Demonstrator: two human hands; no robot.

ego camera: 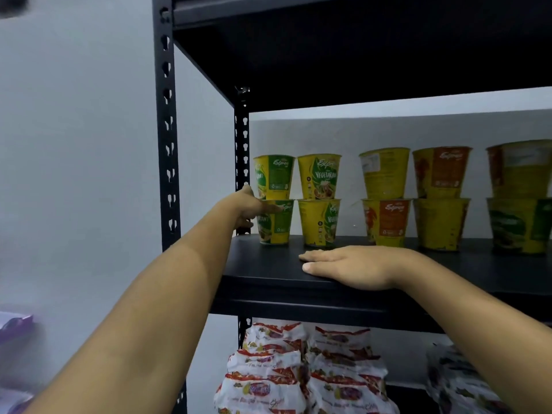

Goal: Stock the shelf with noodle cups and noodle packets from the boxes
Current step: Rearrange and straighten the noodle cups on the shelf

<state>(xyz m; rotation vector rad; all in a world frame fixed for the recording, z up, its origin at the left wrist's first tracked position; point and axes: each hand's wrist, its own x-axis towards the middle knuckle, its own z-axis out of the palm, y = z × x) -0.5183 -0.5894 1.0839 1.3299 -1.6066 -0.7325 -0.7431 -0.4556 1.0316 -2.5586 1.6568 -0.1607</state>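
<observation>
Black steel made up the rack, and its middle shelf (448, 273) carried the noodle cups (385, 198) along the back edge, five stacks of two standing against the grey wall (74, 174). A wider gap separated the second stack from the third. A broad strip of bare board ran between the cups and the front edge, with tall headroom under the shelf above.

The left hand (248, 207) reached to the back left corner, beside the rear post (242, 150). It gripped the lower left cup (276, 225), thumb across its front near the rim and fingers curled round its left side, with another cup stacked on top. The right hand (349, 265) lay flat, palm down, fingers straight and together, at the front edge of the shelf, pointing left and touching no cup.

The green-and-yellow cups at the left read "Express" in script, and one showed "VEGETARIAN". The orange-labelled cups further right also read "Express".

Noodle packets (298, 369), white with red, lay piled on the shelf below towards its left end; their print was too blurred to read.
</observation>
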